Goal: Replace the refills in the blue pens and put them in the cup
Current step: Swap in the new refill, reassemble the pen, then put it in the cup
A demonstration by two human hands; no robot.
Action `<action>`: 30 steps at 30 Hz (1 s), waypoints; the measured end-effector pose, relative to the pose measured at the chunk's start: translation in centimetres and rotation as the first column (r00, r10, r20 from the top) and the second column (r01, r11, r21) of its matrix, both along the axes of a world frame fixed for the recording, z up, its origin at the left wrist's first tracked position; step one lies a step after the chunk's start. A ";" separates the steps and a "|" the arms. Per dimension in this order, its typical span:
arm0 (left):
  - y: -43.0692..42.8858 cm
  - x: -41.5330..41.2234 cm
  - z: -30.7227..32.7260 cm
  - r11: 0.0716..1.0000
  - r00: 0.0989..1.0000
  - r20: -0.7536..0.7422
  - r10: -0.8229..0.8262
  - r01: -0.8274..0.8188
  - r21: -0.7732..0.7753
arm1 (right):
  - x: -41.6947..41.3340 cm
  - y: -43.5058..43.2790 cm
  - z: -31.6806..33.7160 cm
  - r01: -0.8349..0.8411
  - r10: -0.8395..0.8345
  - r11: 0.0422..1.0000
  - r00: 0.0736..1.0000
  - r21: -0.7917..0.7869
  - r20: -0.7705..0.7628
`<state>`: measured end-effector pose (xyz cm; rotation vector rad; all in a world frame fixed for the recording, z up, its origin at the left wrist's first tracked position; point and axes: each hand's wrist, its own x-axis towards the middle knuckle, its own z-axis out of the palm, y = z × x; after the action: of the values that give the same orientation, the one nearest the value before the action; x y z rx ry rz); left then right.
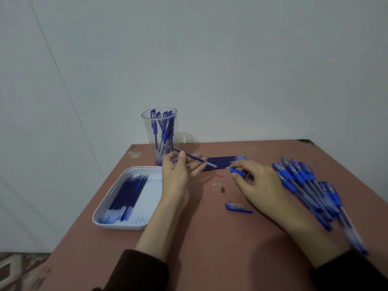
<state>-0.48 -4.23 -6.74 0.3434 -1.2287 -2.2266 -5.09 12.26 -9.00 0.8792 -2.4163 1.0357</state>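
Observation:
My left hand [178,175] pinches a thin blue refill [193,157] between thumb and fingers, held slanted above the table. To its right, my right hand [260,185] grips a pen barrel by its blue grip [237,172], the open end pointing left toward the refill. A clear cup [160,143] with several blue pens stands at the back, just behind my left hand. A row of blue refills [226,161] lies on the table behind my hands. A pile of several blue pens [308,185] lies at the right.
A white tray [126,223] holding several refills sits at the left of the brown table [199,248]. A blue pen cap [237,207] and a small tip piece with a spring [220,186] lie between my hands. The wall rises behind the table.

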 end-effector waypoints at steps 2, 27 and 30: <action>0.1 -0.1 -0.3 1.000 1.000 -0.027 -0.004 0.005 0.022 | 0.0 0.0 0.0 0.000 0.000 1.000 1.000 0.001 -0.008; 0.4 -0.5 -0.9 0.992 0.993 -0.027 -0.116 0.117 0.041 | 0.2 0.1 0.4 -0.055 0.055 0.998 0.998 -0.004 -0.036; 0.4 -0.5 -1.0 0.992 0.992 -0.026 -0.120 0.121 0.030 | 0.2 0.1 0.4 -0.051 0.051 0.999 0.998 0.009 -0.043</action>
<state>-1.03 -3.85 -7.73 0.2601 -1.2318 -2.3480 -4.86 12.36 -8.61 0.9607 -2.3758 1.0152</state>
